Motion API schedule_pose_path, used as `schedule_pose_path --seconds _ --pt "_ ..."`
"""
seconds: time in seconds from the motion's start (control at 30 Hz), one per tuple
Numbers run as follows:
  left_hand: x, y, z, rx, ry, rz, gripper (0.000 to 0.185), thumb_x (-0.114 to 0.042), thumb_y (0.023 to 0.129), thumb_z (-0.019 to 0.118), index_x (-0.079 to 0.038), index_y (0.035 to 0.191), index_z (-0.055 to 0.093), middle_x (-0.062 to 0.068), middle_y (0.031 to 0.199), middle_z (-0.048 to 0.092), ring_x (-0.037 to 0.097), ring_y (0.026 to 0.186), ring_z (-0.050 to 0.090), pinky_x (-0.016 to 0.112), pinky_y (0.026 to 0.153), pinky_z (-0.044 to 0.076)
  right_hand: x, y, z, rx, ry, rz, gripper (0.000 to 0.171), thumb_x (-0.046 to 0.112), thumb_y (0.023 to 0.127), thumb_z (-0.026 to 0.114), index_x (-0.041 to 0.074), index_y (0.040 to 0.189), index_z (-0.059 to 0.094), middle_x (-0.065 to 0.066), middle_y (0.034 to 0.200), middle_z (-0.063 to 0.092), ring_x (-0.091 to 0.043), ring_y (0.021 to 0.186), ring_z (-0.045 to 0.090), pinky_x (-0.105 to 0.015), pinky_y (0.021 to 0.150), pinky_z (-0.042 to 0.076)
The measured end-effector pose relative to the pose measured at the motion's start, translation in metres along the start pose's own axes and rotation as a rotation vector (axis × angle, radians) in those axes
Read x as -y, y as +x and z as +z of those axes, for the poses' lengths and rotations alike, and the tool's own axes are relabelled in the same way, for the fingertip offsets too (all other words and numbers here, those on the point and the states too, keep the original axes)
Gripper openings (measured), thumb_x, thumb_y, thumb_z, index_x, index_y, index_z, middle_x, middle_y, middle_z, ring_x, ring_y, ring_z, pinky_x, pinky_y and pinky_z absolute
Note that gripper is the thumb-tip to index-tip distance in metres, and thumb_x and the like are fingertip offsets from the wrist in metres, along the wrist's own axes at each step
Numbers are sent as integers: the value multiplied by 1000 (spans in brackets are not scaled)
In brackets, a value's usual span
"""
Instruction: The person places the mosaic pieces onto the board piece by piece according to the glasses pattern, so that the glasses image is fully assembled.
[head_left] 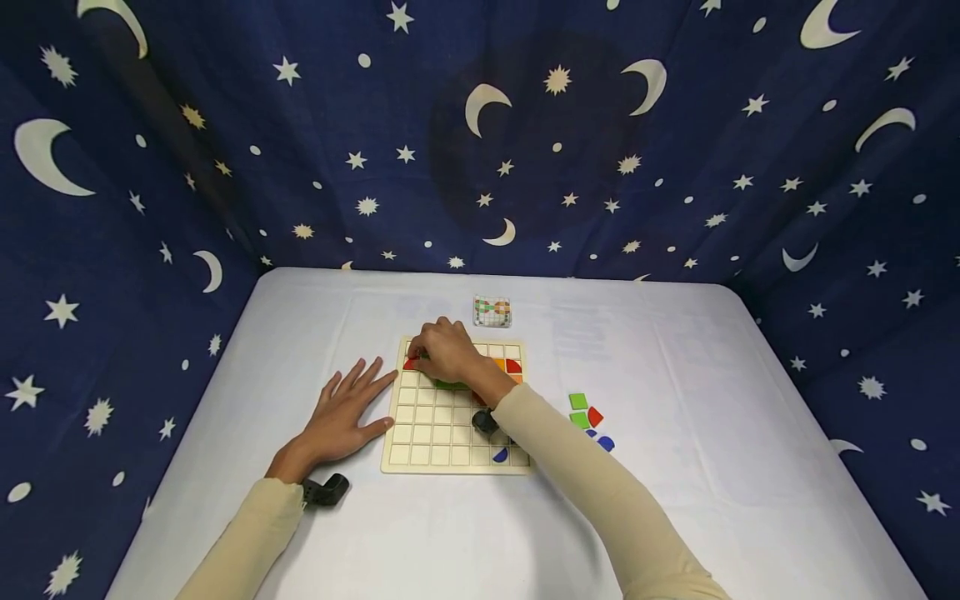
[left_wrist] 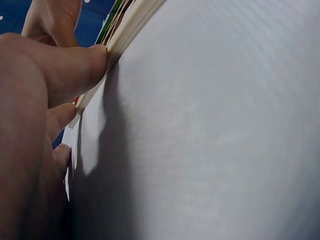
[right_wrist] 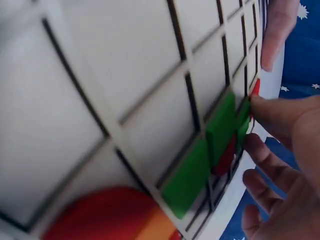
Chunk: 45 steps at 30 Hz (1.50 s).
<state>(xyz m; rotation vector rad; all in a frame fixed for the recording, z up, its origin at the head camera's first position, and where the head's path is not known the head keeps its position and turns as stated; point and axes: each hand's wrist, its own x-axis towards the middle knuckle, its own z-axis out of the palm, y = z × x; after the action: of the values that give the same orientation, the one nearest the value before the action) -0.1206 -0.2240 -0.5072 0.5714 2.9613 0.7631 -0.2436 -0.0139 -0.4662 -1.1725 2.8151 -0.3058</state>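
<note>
Sat on a white-covered desk (head_left: 675, 517) hemmed in by dark blue cloth printed with moons and stars (head_left: 150, 167). Lay near the desk's middle: a pale wooden board ruled into a grid of square cells (head_left: 438, 437).

Left hand (head_left: 347, 414): rested flat on the desk just off the board's left edge, fingers straight and spread, fingertips against that edge; gripped nothing. Confirmed by the left wrist view, thumb (left_wrist: 70, 70) pressed to the board's thin side.

Right hand (head_left: 447, 350): reached over the board's far left corner, fingers curled down onto a small red tile (head_left: 409, 363) at the far-left cells. Shown in the right wrist view, fingertips (right_wrist: 265, 107) pinching at the red tile beside flat green tiles (right_wrist: 210, 145) seated in the grid. Could not tell how firm the hold was.

Elsewhere on the board: red and orange pieces (head_left: 512, 367) at the far right corner, a blue quarter-round piece (head_left: 499, 455) near the near right corner.

Off the board's right edge, loose on the desk: green square tiles (head_left: 578, 409), a red piece (head_left: 595, 416), blue pieces (head_left: 604, 442). Beyond the far edge of the board: a small patterned card (head_left: 492, 312).
</note>
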Motion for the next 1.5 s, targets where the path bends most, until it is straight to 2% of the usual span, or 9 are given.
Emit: schedule_pose_path --seconds 0.13,0.37,0.53,0.77,0.93,1.1,1.27,1.4,1.5 --pt "-1 1 0 0 -13 4 72 -42 93 65 -18 154 35 13 162 18 36 148 7 60 112 0 -1 -1 -4 29 -9 3 17 29 93 68 31 107 76 8 95 60 -15 87 47 -34 73 36" --pt "0 1 2 -2 -4 1 72 -42 93 65 -19 155 34 12 162 17 36 148 6 60 112 -1 -7 -16 -5 -29 79 -10 19 29 94 68 27 111 75 7 96 61 -13 87 47 -33 74 36" --pt "2 1 3 -9 3 -4 72 -42 93 65 -20 155 34 11 163 16 35 148 6 59 113 -1 -18 -37 -7 -45 120 -23 18 26 93 70 24 111 75 6 100 63 -15 89 49 -35 73 36" --pt "1 2 4 -15 9 -5 73 -43 92 65 -20 155 34 11 163 17 35 148 6 59 113 -1 -36 -81 -12 -79 217 -22 20 21 92 71 19 111 75 3 103 65 -20 93 51 -40 75 35" --pt "1 1 5 -16 15 -15 73 -43 92 65 -20 154 35 10 163 16 34 149 6 59 113 0 -53 -113 -18 -112 243 34 16 17 90 72 17 106 77 3 102 67 -20 95 52 -41 75 36" --pt "1 1 4 -13 15 -18 73 -44 92 64 -20 155 34 10 163 16 34 149 5 58 113 0 -67 -140 -18 -118 222 89 15 19 90 73 18 104 77 5 100 66 -18 94 51 -38 75 35" --pt "0 1 4 -14 12 -16 73 -44 92 64 -19 154 35 10 163 17 35 148 6 59 113 0 -82 -167 -17 -146 193 130 18 20 88 76 20 105 76 4 105 65 -21 99 53 -40 79 36" --pt "-1 1 3 -13 6 -18 73 -43 92 65 -19 154 35 11 163 17 35 148 6 59 113 -1 -92 -185 -21 -148 171 190 24 20 85 79 17 108 75 -1 110 62 -23 101 53 -44 87 41" --pt "-1 1 2 -8 6 -22 73 -44 92 65 -19 154 35 11 162 17 35 148 6 59 113 -1 -97 -198 -24 -111 156 248 28 20 83 80 14 110 75 -5 113 61 -25 104 53 -46 92 44"
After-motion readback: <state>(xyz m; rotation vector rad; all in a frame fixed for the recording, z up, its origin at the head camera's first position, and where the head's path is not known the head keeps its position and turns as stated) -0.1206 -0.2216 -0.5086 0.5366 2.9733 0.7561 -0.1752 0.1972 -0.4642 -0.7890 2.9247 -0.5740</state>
